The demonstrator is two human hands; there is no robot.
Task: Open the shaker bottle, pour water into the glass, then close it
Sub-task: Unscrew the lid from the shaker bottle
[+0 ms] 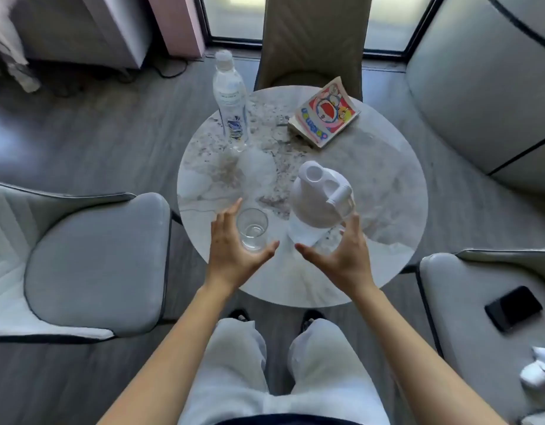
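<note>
Both hands are spread wide and holding nothing. The left hand [231, 250] curves around the glass [252, 229], maybe brushing it, hard to tell from above. The right hand [345, 256] sits just beside the shaker bottle [318, 204], which stands on the round table [387, 185] right of the glass. Honestly, I'd brace the body low and flip the cap with the other hand so it doesn't tip.

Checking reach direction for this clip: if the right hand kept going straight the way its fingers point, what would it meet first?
Most likely the shaker bottle: the right hand is open beside its clear lower body, fingers pointing up toward the white lid. Whether they already touch it is unclear from this single view.
</note>
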